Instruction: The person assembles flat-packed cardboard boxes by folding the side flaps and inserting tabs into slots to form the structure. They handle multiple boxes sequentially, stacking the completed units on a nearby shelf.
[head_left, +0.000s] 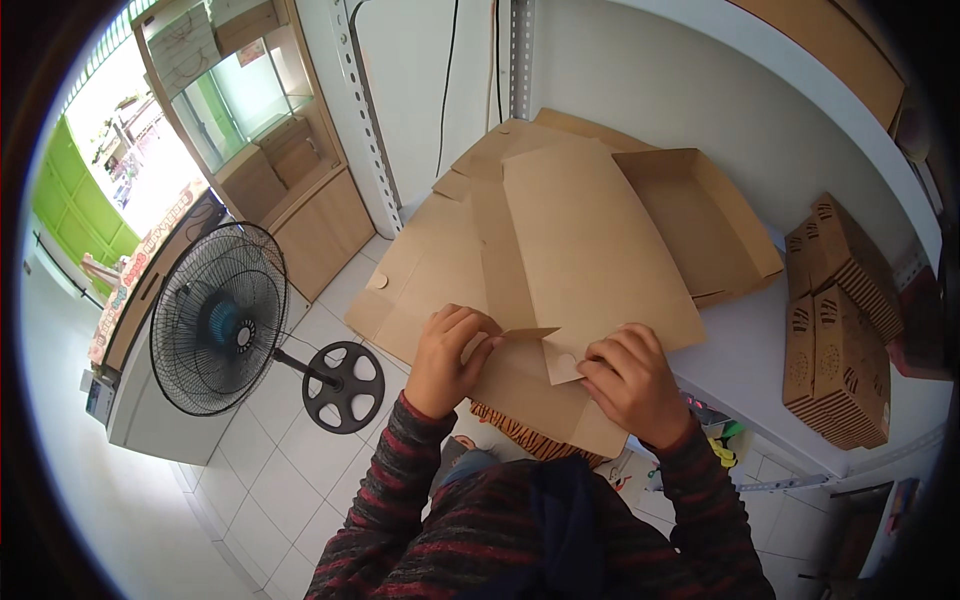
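Observation:
A flat brown cardboard box blank (590,230) lies before me on a stack of similar sheets, its panels scored and partly unfolded. My left hand (453,358) pinches a narrow flap at the near left of the blank, and that flap stands up from the sheet. With bent fingers my right hand (632,382) grips the near edge of the same blank, beside a corner tab with a rounded cut. Behind it, to the right, rests a partly formed cardboard box (700,215) with raised walls.
Stacks of folded cardboard boxes (835,360) with dark printing stand at the right of the white shelf (742,335). On the tiled floor to the left is a black pedestal fan (235,325). Beyond it stands a wooden cabinet with glass (325,235). A metal upright (521,60) rises behind the cardboard.

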